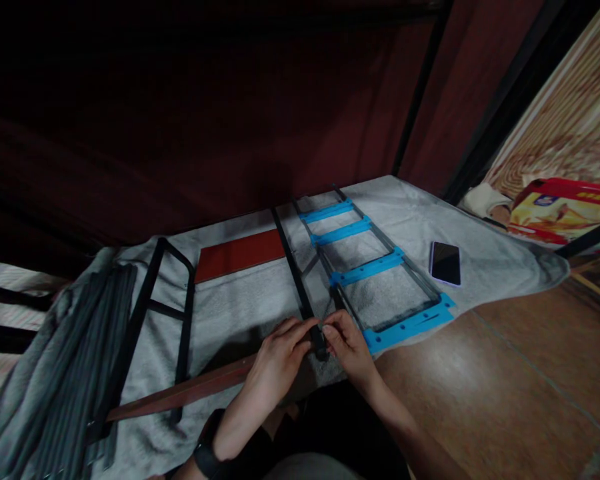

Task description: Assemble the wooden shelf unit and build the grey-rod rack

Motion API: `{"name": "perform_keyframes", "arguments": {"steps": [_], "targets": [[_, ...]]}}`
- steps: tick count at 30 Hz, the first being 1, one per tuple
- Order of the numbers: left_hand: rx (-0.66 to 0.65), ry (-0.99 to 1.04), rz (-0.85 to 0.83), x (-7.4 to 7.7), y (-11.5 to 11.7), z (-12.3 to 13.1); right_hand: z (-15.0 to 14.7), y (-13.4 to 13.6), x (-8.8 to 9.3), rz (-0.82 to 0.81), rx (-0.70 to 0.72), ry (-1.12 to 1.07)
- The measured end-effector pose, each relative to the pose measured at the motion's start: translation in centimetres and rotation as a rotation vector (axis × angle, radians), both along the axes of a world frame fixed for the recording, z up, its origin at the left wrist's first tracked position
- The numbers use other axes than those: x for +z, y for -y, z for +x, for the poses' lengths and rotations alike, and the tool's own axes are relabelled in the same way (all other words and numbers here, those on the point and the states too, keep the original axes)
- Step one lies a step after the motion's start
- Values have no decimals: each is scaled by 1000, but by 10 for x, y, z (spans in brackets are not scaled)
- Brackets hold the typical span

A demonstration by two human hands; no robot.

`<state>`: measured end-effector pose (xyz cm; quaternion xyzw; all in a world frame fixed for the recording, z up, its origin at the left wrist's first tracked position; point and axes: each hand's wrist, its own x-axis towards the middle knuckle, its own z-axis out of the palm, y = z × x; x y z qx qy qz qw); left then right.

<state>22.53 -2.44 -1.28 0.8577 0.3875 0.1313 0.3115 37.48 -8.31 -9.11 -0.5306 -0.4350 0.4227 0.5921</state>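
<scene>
My left hand (280, 357) is closed around the near end of a black metal bar (294, 270), thumb and forefinger at its upper side. Right against that end, my right hand (349, 343) has its thumb and fingers pinched together; whatever is between them is too small to make out. A reddish-brown board (195, 389) runs on edge from beneath my left hand to a black metal frame (136, 323) at the left. Behind my hands, a flat orange-brown board (240, 255) lies on the grey blanket (225, 307), its right end by the bar.
Beside my right hand lies a ladder-like frame of grey tubes with blue crosspieces (367, 270). A phone (445, 263) rests farther right. Several dark grey tubes (80, 367) are heaped at the left. A dark red panel (230, 133) stands behind; a red-and-yellow box (560, 210) sits at far right.
</scene>
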Motion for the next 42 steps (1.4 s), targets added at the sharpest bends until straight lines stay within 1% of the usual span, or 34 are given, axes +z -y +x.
{"name": "perform_keyframes", "arguments": {"steps": [2,4,12,15,19,23,28,30,33,37,39,42], "targets": [[0,-4,-3,0,0,0,1,-1,2,-47,-10,-16],[-1,-8,2,-1,0,-1,1,-3,4,-74,-33,35],[-28,28,14,-4,0,-3,-6,-8,8,-123,-180,429],[-42,17,11,-4,1,-3,-8,-10,10,-134,-187,504],[-49,-24,54,-3,3,-2,-8,-6,13,-141,-184,471],[-42,-68,81,-1,7,-2,-3,5,16,-151,-188,337],[-33,-44,75,-1,10,-2,3,12,18,-35,-93,136],[-34,-23,78,-1,10,-2,6,11,16,-24,-63,132],[-36,-17,88,1,11,-1,8,7,13,-76,-42,209],[-48,-16,99,2,12,0,7,5,11,-127,-88,293],[-54,-9,113,1,12,-1,5,6,13,-132,-95,251],[-54,6,136,-1,12,-1,4,8,18,-96,-83,135]]}}
